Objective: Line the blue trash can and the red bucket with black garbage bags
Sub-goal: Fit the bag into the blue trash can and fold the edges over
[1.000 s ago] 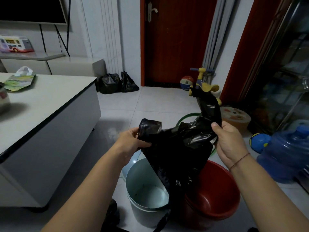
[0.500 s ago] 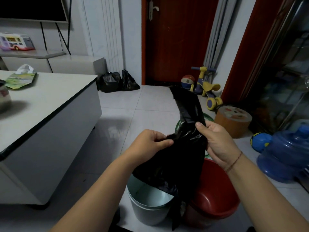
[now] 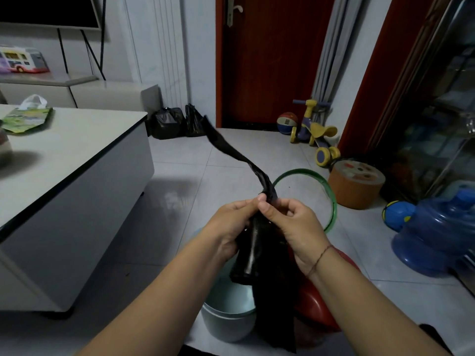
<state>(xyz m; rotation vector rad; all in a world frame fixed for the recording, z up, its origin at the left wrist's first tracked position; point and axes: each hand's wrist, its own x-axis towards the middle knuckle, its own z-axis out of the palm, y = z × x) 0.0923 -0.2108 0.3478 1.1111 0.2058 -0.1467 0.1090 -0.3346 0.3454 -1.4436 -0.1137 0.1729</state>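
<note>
A black garbage bag (image 3: pixel 254 255) hangs bunched between my two hands above the floor, one strip of it flung up and to the left. My left hand (image 3: pixel 231 227) and my right hand (image 3: pixel 293 227) sit close together and both pinch the bag near its top. Below them stand the pale blue trash can (image 3: pixel 228 322) and, to its right, the red bucket (image 3: pixel 318 307), both partly hidden by the bag and my arms.
A white table (image 3: pixel 72 160) fills the left, with a tissue pack on it. A green hoop (image 3: pixel 331 199), a round orange stool (image 3: pixel 356 183), a blue water jug (image 3: pixel 437 235), a ball and a toy trike lie to the right. Filled black bags (image 3: pixel 167 123) sit by the door.
My hands have come together, from holding the bag spread wide to pinching it side by side. The bag has collapsed into a narrow bunch and its loose end has swung up to the left.
</note>
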